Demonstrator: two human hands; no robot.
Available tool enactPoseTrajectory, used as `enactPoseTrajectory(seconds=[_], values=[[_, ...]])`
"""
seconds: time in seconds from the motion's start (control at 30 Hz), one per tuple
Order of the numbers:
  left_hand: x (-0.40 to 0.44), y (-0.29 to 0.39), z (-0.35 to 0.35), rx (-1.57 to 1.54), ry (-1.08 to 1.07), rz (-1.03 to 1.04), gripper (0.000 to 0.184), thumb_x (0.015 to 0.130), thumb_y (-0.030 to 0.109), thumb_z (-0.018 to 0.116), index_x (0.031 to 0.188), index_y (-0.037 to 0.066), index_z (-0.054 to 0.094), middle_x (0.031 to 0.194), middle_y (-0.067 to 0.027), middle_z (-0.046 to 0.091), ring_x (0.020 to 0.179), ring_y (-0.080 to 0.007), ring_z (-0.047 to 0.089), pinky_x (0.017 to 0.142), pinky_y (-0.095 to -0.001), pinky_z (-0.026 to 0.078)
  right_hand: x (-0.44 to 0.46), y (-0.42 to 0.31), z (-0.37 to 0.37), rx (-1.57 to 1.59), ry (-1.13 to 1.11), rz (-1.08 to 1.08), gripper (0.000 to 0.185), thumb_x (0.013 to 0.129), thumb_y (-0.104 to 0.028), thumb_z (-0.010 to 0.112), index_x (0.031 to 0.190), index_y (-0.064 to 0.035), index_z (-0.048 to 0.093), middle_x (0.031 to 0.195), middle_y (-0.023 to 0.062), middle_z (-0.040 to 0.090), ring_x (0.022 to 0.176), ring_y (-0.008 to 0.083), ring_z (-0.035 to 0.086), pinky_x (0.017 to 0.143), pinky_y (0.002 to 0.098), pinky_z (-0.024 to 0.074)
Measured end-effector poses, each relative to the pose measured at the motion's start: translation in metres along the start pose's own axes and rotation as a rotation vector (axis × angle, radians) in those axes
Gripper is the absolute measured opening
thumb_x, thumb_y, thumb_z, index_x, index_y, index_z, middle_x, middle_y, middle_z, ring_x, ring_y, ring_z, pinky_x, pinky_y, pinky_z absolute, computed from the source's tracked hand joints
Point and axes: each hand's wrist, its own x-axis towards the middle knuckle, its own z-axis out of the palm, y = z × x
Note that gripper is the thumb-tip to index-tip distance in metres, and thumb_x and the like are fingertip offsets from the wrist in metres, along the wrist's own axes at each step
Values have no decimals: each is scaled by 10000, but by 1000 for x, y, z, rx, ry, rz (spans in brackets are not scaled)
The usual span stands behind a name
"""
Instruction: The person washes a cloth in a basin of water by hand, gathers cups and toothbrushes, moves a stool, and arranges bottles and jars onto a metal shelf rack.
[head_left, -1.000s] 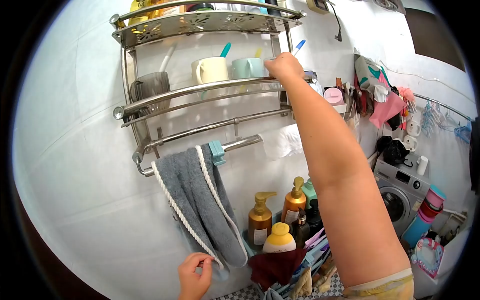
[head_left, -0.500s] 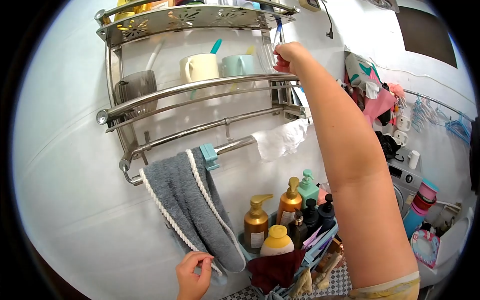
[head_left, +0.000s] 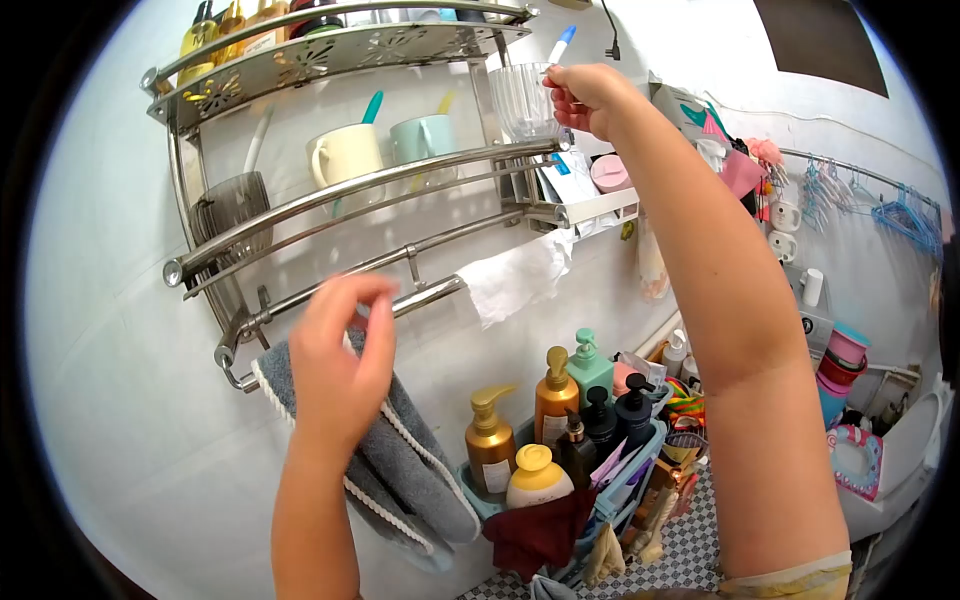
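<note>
- Right hand point(head_left: 597, 97) pinched clear cup point(head_left: 522, 102) at rack's point(head_left: 520, 150) right end; full lift uncertain.
- Left hand point(head_left: 340, 365), half-open, looked empty before rack.
- Three mugs point(head_left: 347, 158) stood on rack.

White walls point(head_left: 130, 400) above grey-patterned floor tiles point(head_left: 690, 540).

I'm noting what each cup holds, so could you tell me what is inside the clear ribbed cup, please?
A blue-tipped white handle rises from the clear ribbed cup. The right hand covers part of its side, and the lower interior is too unclear to tell.
</note>
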Motion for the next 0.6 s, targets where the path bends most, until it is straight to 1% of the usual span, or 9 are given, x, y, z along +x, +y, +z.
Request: enactPoseTrajectory(seconds=[0.1, 0.17, 0.27, 0.33, 0.37, 0.43, 0.47, 0.53, 0.6], values=[[48, -7, 19, 50, 36, 116, 132, 775, 37, 493, 877, 4, 570, 797, -81, 580, 717, -132, 549, 616, -244, 427, -9, 1, -17, -21, -5, -33, 169, 847, -203, 489, 750, -79, 550, 601, -42, 462, 513, 53, 434, 509, 184, 444], [77, -17, 32, 84, 21, 82, 146, 765, 57, 504, 882, 4, 572, 755, -85, 582, 665, -138, 549, 611, -248, 430, -19, 0, -31, -37, -29, -63, 145, 835, -185, 500, 748, -79, 550, 604, -45, 465, 519, 50, 424, 502, 172, 423], [122, -35, 50, 172, 12, 134, 165, 756, 85, 511, 882, 2, 577, 730, -100, 589, 641, -160, 561, 614, -258, 436, -36, 1, -56, -36, -53, -66, 133, 822, -179, 516, 752, -71, 545, 619, -36, 469, 537, 50, 420, 492, 174, 407], [147, -42, 61, 360, -22, 4, 230, 734, 176, 535, 893, 18, 586, 834, -155, 603, 742, -287, 584, 666, -366, 450, -57, 2, -72, -50, -85, -87, 139, 819, -190, 526, 758, -65, 530, 629, -32, 452, 531, 48, 402, 471, 178, 382], [156, -45, 67, 361, -33, 10, 230, 734, 176, 535, 893, 18, 586, 834, -155, 603, 742, -287, 584, 666, -366, 450, -64, 4, -82, -43, -78, -81, 139, 819, -190, 526, 758, -65, 530, 629, -32, 452, 531, 48, 402, 471, 178, 382], [171, -51, 77, 625, -19, -7, 294, 738, 233, 548, 945, 25, 572, 779, -134, 613, 733, -268, 589, 665, -351, 450, -79, 12, -106, -68, -160, -112, 170, 834, -222, 502, 751, -74, 510, 614, -39, 423, 515, 45, 379, 448, 179, 353], [177, -56, 81, 625, -36, -56, 353, 727, 283, 561, 976, 33, 560, 819, -149, 611, 791, -296, 580, 703, -366, 444, -89, 16, -117, -59, -153, -104, 170, 834, -222, 502, 751, -74, 510, 614, -39, 423, 515, 45, 379, 448, 179, 353], [185, -63, 90, 629, -38, -62, 354, 720, 281, 571, 971, 33, 559, 836, -157, 608, 806, -297, 576, 715, -361, 442, -113, 21, -138, -112, -155, -92, 200, 829, -237, 498, 743, -57, 519, 597, -35, 417, 519, 56, 389, 470, 187, 373], [191, -65, 93, 624, -33, -69, 354, 713, 279, 581, 966, 32, 559, 853, -165, 604, 821, -299, 572, 727, -357, 440, -143, 27, -158, -151, -120, -83, 222, 832, -255, 491, 730, -59, 505, 591, -33, 411, 508, 52, 387, 447, 190, 355]])
